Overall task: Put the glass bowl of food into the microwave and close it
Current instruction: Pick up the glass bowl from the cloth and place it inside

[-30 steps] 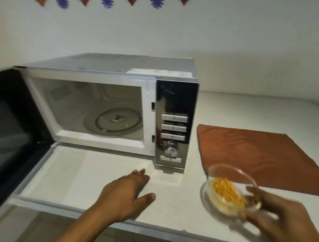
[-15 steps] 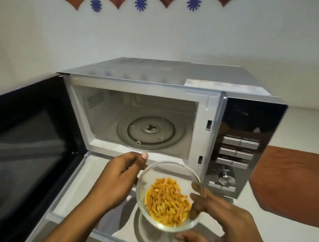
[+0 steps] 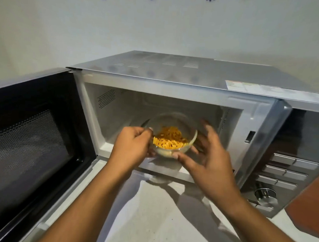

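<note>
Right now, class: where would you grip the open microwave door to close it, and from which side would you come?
Probably the microwave door at its free outer edge, coming from the left with the left hand. It is hinged beside the cavity and swung fully open, so pushing far from the hinge should turn it easiest.

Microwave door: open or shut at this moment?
Open. The microwave door is swung wide to the left, the cavity exposed, and both hands hold the glass bowl at the opening.
</note>
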Motion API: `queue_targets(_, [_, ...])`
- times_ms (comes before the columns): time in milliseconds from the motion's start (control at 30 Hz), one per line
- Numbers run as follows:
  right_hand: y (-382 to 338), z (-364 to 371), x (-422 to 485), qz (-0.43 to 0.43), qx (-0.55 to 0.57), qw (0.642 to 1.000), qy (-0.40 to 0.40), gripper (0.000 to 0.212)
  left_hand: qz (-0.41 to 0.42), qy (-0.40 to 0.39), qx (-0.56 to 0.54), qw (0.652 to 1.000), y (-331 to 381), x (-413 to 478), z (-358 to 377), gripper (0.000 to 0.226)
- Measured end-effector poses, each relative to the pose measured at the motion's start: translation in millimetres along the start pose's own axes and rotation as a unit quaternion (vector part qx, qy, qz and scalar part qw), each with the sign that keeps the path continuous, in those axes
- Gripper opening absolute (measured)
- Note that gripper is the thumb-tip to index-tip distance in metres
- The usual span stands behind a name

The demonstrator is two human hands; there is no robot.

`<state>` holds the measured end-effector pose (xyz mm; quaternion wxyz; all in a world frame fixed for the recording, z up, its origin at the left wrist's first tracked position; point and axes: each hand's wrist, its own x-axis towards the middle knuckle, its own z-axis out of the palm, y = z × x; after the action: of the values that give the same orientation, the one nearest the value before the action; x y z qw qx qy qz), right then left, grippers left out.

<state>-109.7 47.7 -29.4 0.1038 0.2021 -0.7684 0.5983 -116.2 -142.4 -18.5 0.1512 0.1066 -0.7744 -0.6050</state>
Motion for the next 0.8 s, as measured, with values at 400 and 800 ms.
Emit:
queue_targets(400, [36.2,40.3,102.5,0.211,0.166,0.951,0.15,0.017,-0.069,-0.006,0.021,0.997,5.2,105.3,31.8,0.036])
queue_targets(800, [75.0,54.7,132.8,0.197,0.06,0.961,0.185,0.012,-0.063,-0.006,0.049,0.997,-18.7,129.9,35.9,0.049])
